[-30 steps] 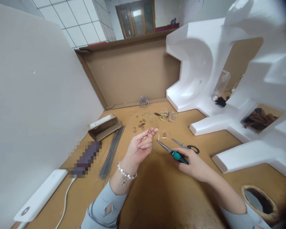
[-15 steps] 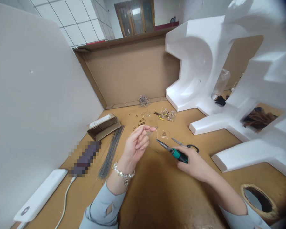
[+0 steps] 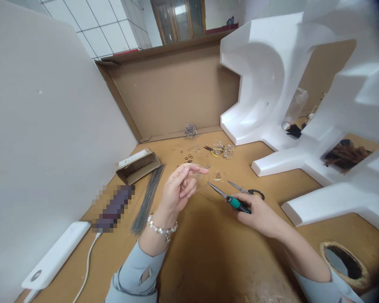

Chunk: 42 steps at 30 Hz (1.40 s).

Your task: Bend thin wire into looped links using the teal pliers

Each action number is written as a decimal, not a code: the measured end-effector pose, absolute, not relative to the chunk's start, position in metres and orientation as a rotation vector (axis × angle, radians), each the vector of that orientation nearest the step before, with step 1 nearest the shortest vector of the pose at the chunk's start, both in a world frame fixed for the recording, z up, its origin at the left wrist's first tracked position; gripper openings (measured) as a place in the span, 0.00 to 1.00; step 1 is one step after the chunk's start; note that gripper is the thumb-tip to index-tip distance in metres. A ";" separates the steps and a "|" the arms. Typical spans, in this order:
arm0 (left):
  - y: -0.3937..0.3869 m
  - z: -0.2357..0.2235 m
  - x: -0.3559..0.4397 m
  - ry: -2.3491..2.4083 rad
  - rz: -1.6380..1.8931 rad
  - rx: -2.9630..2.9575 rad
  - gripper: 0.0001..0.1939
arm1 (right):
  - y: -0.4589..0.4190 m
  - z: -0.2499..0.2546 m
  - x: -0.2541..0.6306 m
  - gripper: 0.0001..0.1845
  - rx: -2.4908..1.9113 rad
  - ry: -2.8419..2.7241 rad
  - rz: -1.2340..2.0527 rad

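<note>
My left hand (image 3: 180,187) pinches a thin wire (image 3: 199,165) between thumb and fingers, and the wire curves over the index finger toward its tip. My right hand (image 3: 255,214) is wrapped round long-nose pliers (image 3: 229,198) with green and black handles. The jaws point up and left, close to the wire's bent end; whether they touch it I cannot tell. Just behind the pliers lie scissors (image 3: 241,188) with black handles. Several small dark rings (image 3: 188,158) are scattered beyond my left hand. A bundle of straight grey wires (image 3: 148,200) rests to its left.
An open cardboard box (image 3: 138,166) and a white power bank (image 3: 57,256) with a cable are on the left. Yellow-handled pliers (image 3: 213,151) lie by a heap of bent wire pieces (image 3: 225,149). White foam packing (image 3: 271,162) stands at right, near a round hole (image 3: 344,263) in the table.
The plier tips and the wire's end appear slightly apart now, where they met before. Both hands stay nearly in place; the view has shifted a little.
</note>
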<state>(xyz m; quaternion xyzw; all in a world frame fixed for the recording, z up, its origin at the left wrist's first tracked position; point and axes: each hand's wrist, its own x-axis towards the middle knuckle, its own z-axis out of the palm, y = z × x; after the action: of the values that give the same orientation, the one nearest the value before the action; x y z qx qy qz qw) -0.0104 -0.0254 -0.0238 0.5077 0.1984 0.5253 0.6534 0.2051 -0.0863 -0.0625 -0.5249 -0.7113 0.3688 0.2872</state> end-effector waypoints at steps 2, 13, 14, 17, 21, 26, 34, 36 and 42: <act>-0.026 -0.023 -0.009 0.450 1.186 1.161 0.11 | -0.086 -0.062 0.205 0.13 -1.402 -1.901 0.974; -0.026 -0.025 -0.008 0.439 1.195 1.175 0.11 | -0.087 -0.059 0.206 0.15 -1.362 -1.905 1.007; -0.027 -0.024 -0.008 0.437 1.193 1.180 0.11 | -0.087 -0.059 0.206 0.15 -1.367 -1.899 1.006; -0.027 -0.024 -0.007 0.432 1.182 1.190 0.11 | -0.087 -0.060 0.206 0.16 -1.371 -1.892 1.015; -0.027 -0.025 -0.007 0.439 1.183 1.203 0.12 | -0.086 -0.064 0.207 0.14 -1.352 -1.906 1.050; -0.027 -0.025 -0.008 0.455 1.179 1.199 0.11 | -0.086 -0.067 0.208 0.15 -1.365 -1.890 1.057; -0.027 -0.025 -0.007 0.462 1.178 1.209 0.12 | -0.086 -0.067 0.208 0.16 -1.358 -1.881 1.006; -0.027 -0.025 -0.007 0.459 1.173 1.219 0.12 | -0.087 -0.067 0.208 0.17 -1.368 -1.875 1.003; -0.027 -0.027 -0.007 0.458 1.184 1.217 0.12 | -0.089 -0.064 0.204 0.12 -1.479 -1.920 0.874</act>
<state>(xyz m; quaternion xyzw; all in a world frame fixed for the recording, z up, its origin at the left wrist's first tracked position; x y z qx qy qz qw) -0.0065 -0.0267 -0.0269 0.5330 0.2007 0.5185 0.6378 0.2043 -0.0888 -0.0640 -0.5513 -0.7158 0.3258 0.2787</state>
